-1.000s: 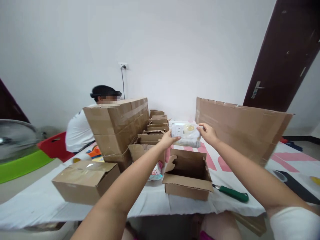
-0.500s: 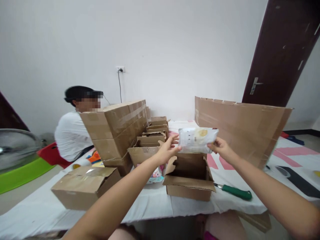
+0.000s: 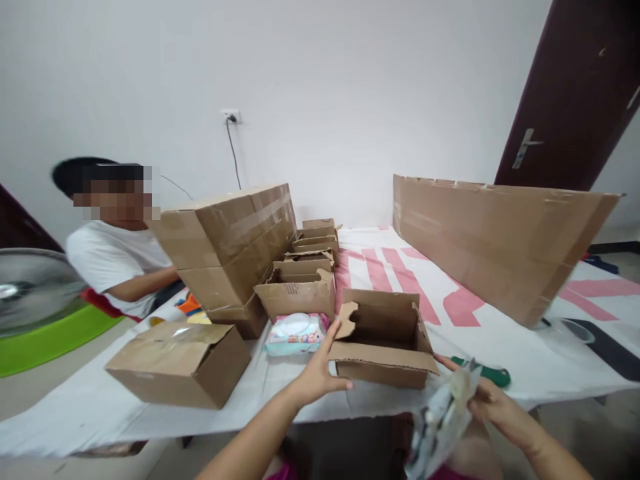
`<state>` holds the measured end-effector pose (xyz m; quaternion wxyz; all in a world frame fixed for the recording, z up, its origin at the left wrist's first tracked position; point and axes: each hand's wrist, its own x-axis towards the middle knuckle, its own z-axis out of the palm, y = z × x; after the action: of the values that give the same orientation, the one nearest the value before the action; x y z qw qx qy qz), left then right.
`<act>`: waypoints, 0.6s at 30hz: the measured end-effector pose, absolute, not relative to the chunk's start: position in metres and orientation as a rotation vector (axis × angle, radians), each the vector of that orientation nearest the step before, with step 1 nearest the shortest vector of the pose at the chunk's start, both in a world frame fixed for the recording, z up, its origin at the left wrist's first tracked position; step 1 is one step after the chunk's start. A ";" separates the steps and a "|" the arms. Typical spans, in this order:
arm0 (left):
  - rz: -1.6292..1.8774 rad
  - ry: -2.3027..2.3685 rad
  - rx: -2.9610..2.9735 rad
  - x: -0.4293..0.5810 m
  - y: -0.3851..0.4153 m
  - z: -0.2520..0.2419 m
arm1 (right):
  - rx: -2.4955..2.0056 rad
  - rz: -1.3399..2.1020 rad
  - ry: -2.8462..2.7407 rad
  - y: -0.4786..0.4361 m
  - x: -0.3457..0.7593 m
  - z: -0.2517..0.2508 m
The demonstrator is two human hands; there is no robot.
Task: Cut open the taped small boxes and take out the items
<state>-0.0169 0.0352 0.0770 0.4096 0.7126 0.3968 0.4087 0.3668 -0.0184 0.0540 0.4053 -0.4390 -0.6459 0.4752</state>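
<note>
Two hands work at the table's near edge; our right hand (image 3: 493,405), at five o'clock, grips a blurred white packet (image 3: 443,421); our left hand (image 3: 317,373) spreads wide beside the open cardboard box (image 3: 383,337) at centre.

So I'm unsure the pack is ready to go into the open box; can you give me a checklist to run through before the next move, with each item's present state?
1. Open brown cardboard box with flaps clear of its mouth: ok, top is open.
2. Inside of that box free: cannot tell, the floor is hidden by the front flap.
3. Right hand has the blurred white plastic pack: ok, held low at the table edge, tilted.
4. Left hand free: ok, fingers spread beside the box's front flap; contact cannot be told.
5. Green-handled knife out of the path: not ok, it lies just right of the box, near the right hand.
</note>
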 end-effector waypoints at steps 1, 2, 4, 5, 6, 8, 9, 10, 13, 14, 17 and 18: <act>1.057 1.040 1.821 -0.010 0.029 0.072 | -1.104 1.230 -1.627 -0.016 0.359 0.051; 1.104 1.089 1.848 -0.003 0.023 0.067 | -1.103 1.241 -1.617 -0.014 0.353 0.048; 1.237 1.188 1.919 0.004 0.006 0.061 | -1.106 1.232 -1.590 -0.008 0.343 0.046; 1.310 1.236 1.956 0.004 -0.004 0.058 | -1.093 1.239 -1.591 -0.005 0.339 0.047; 1.375 1.283 1.986 0.002 -0.015 0.056 | -1.071 1.251 -1.602 -0.004 0.335 0.048; 1.472 1.390 1.999 -0.011 -0.034 0.051 | -0.994 1.286 -1.648 -0.003 0.323 0.053; 1.518 1.459 1.974 -0.020 -0.042 0.049 | -0.944 1.310 -1.670 -0.003 0.314 0.056; 1.568 1.531 1.927 -0.032 -0.049 0.048 | -0.889 1.337 -1.687 -0.004 0.302 0.059; 1.717 1.690 1.722 -0.073 -0.057 0.044 | -0.742 1.395 -1.680 -0.003 0.250 0.063; 1.755 1.726 1.653 -0.086 -0.057 0.043 | -0.704 1.400 -1.657 -0.001 0.230 0.063; 1.805 1.799 1.451 -0.120 -0.053 0.045 | -0.651 1.338 -1.593 0.008 0.174 0.059; 1.817 1.810 1.390 -0.127 -0.052 0.045 | -0.652 1.281 -1.607 0.011 0.160 0.056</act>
<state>-0.1269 -0.0525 0.0454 0.1120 0.4737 0.6165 0.6189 0.1600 0.0113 0.0561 0.4730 -0.2666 -0.6567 0.5235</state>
